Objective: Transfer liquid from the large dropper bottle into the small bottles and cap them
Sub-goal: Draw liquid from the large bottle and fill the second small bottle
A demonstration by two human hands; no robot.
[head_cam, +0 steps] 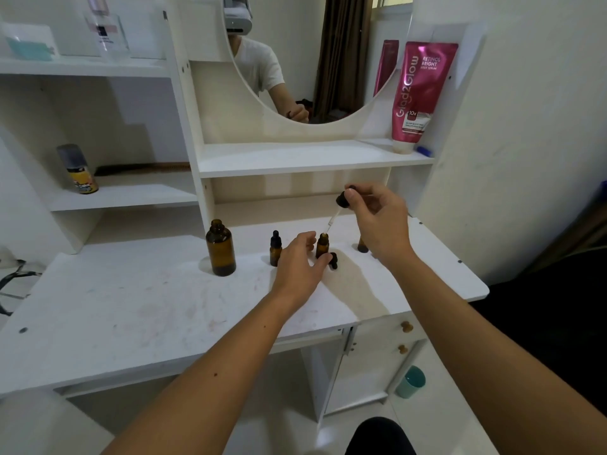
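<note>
Head view, right hand (pixel 377 221) grip pinching dropper (pixel 343 200) over small bottle (pixel 322 245), left hand (pixel 300 261) grip spread

We see the scene under soft, even, moderately bright indoor light. Daylight shows at a window (pixel 391 8) reflected in the mirror (pixel 305 60), washed out to near white. Shadows on the white tabletop (pixel 131 307) are faint and diffuse: a pale grey one spreads below and to the right of the left hand (pixel 300 262), and short soft ones sit beside the large amber bottle (pixel 220 247). A mild sheen lies on the upper shelf (pixel 295 156). The wide lens bends straight edges outward, strongly toward the corners. The upper left corner looks smeared and hazy, and the forearms at the bottom edge are soft. The lower right falls into near black.
</note>
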